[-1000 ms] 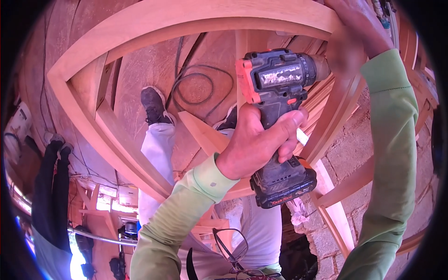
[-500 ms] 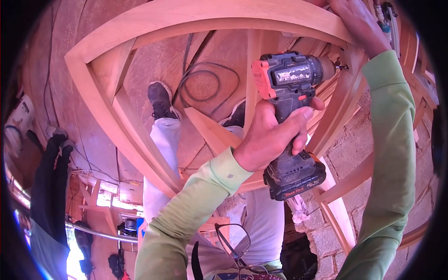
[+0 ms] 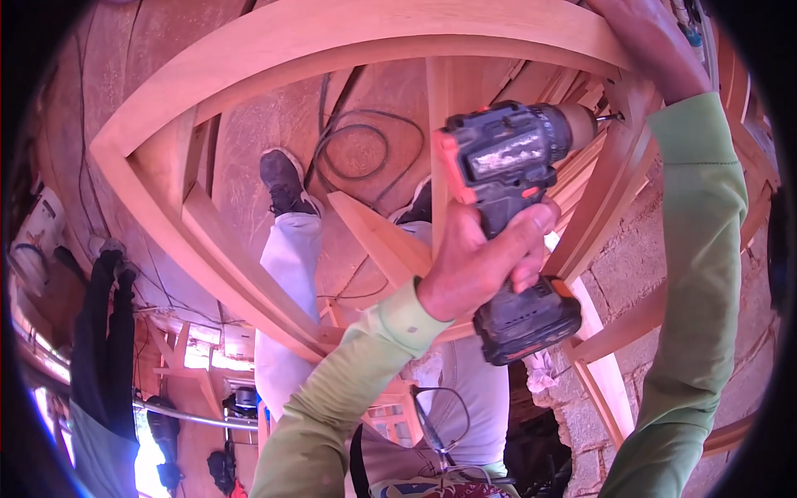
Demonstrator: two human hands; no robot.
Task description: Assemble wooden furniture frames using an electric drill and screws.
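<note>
My left hand [image 3: 490, 261] is wrapped round the grip of a black and red cordless drill [image 3: 510, 153], its battery pack lowermost. The drill points right, and its bit [image 3: 610, 117] meets the inner face of a curved wooden frame [image 3: 365, 26] near the upper right corner. At that corner my right hand [image 3: 652, 46] holds the frame's outer edge; its fingertips are cut off by the top of the picture. Blurring softens the drill's body. The frame's pale wood arches across the view, with its left corner standing out towards the left.
A loop of dark cable [image 3: 357, 149] lies on the floor near my shoes. A pointed wooden piece [image 3: 378, 236] stands between my legs. On the right are a block wall [image 3: 623, 236] and more wooden parts [image 3: 635, 324]. Another person's dark-clad legs [image 3: 108, 324] show at far left.
The drill has tilted slightly, its rear end shifting left and down, while the bit stays at the frame. The frame's left corner has moved left and down in view.
</note>
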